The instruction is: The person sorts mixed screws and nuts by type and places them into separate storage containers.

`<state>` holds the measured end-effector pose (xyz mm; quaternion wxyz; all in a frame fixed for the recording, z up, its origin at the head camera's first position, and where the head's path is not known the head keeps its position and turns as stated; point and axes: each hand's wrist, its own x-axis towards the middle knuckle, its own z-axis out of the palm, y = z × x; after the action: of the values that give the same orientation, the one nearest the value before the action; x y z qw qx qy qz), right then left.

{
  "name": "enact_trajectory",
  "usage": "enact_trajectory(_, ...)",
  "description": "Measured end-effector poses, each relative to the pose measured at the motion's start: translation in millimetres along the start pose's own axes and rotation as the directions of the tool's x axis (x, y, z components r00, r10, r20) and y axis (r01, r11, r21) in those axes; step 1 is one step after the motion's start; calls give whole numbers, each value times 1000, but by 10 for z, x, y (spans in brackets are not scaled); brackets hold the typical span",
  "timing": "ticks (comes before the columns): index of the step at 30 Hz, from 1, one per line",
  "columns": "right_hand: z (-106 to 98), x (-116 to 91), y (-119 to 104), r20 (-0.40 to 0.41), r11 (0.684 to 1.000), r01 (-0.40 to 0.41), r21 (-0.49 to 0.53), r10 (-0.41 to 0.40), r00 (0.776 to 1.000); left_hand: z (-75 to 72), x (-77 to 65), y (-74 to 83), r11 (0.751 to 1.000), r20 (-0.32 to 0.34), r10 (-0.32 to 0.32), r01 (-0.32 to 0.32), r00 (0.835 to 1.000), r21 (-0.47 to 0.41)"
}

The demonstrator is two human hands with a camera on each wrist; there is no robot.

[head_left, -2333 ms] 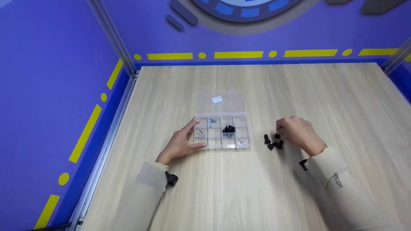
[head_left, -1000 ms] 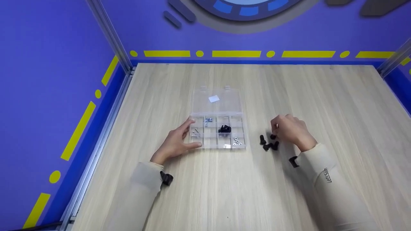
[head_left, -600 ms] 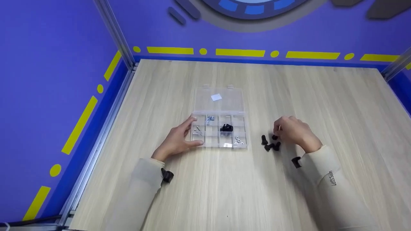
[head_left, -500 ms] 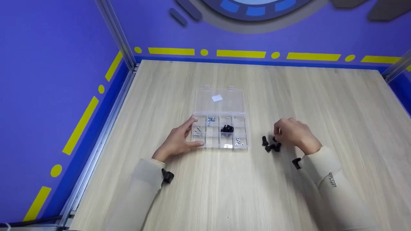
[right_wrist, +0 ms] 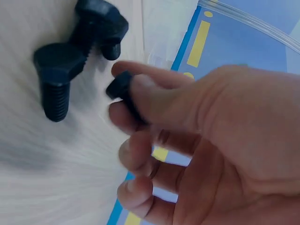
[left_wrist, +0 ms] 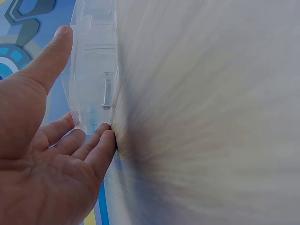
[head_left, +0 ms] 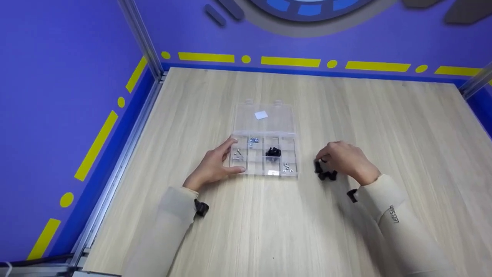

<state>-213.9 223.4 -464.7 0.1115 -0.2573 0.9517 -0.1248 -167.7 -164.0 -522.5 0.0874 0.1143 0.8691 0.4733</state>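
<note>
A clear plastic compartment box point(head_left: 255, 165) lies open on the wooden table, its lid point(head_left: 265, 123) laid back. My left hand point(head_left: 210, 167) rests against its left side, thumb along the front and fingers at the side wall. In the left wrist view, the fingertips touch the box wall point(left_wrist: 96, 61). Between thumb and index finger, my right hand point(head_left: 348, 159) pinches a black hex bolt point(right_wrist: 123, 89). Beneath it in the head view lie more black bolts point(head_left: 326, 176). Close up, another bolt point(right_wrist: 56, 79) shows its hex head and threaded shank.
Compartments hold black pieces point(head_left: 273, 152), small bluish hardware point(head_left: 253, 141), silver screws point(head_left: 238, 154) and several nuts point(head_left: 286, 168). A white label point(head_left: 261, 115) is on the lid. Blue panels point(head_left: 69, 96) stand at the left and back of the table point(head_left: 269, 231).
My right hand has shifted left over the bolts, a bolt now pinched in its fingertips. The left hand stays at the box. The head view has shifted slightly.
</note>
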Motion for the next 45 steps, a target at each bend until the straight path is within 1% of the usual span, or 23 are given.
enact_trajectory(4,-25,9,-28,-15,999,40,26,-39,999,1,12,6,1000,-2,8,-7,1000,24)
enact_trajectory(11,-85,59,-98,14,993,84,83,-85,996,1,32,7,999,-8,19,-19,1000,27)
enact_trajectory(13,-99,98,-124,5,991,97,96,-98,995,-2,37,4,999,-11,16,-16,1000,28)
enact_trajectory(15,-114,147,-161,-18,990,106,92,-105,994,-4,41,-1,999,-13,12,-11,1000,30)
enact_trajectory(17,-126,207,-203,-56,987,137,87,-132,990,-2,43,-11,1000,-16,5,-5,1000,27)
enact_trajectory(22,-112,378,-292,-166,969,221,107,-202,965,3,41,-28,1000,-7,14,-14,1000,12)
enact_trajectory(24,-99,446,-333,-190,964,237,124,-211,959,-1,34,-29,1000,-4,17,-17,1000,13)
enact_trajectory(27,-83,538,-406,-202,958,255,135,-225,953,-6,20,-25,1000,-7,13,-13,1000,9)
enact_trajectory(32,-56,639,-489,-216,953,268,142,-234,948,-3,3,-14,1000,-6,-1,1,1000,-3)
enact_trajectory(39,16,692,-471,-247,962,252,109,-219,944,6,-16,-13,1000,-6,10,-10,1000,0)
enact_trajectory(45,73,750,-445,-231,972,211,98,-185,955,1,-13,-22,1000,-12,18,-18,1000,21)
